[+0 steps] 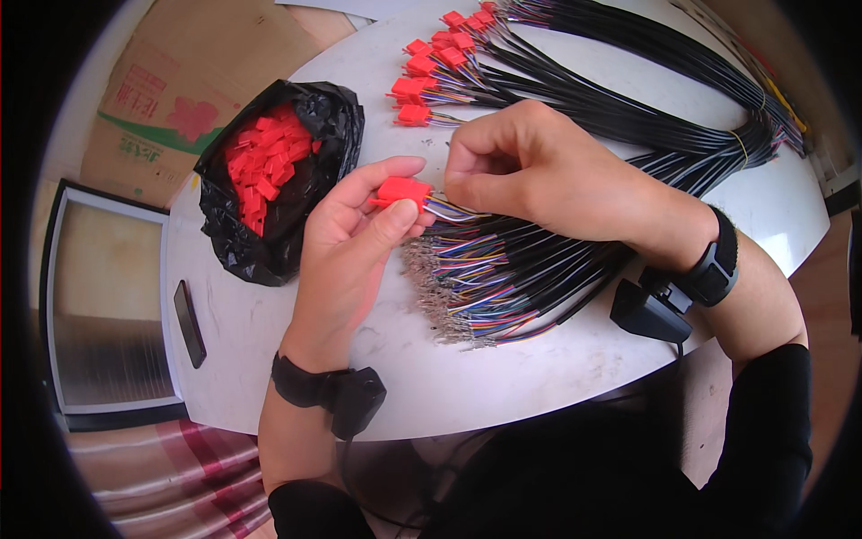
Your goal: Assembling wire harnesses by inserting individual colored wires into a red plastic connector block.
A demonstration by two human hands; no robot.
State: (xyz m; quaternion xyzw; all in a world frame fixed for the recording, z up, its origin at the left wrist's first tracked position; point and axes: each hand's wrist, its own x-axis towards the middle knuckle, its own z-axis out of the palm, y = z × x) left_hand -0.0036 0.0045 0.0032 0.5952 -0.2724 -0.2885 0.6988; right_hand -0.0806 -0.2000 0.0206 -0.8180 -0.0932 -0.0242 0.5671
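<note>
My left hand (346,229) grips a red plastic connector housing (401,191) between thumb and fingers. Several thin coloured wires (453,208) run from the housing's right side. Just right of it, my right hand (530,171) is closed in a pinch, its fingertips at a thin wire beside the housing; part of the wire is hidden by the fingers. Below both hands lies a fanned bundle of black cables (557,260), their stripped coloured wires ending in bare metal terminals (444,296) toward the left.
A black plastic bag (314,112) full of loose red housings (265,162) stands at the left. Cables with red housings fitted (449,54) lie at the far side. A phone (189,323) rests near the left edge of the white table (431,386). A cardboard box (171,99) stands beyond.
</note>
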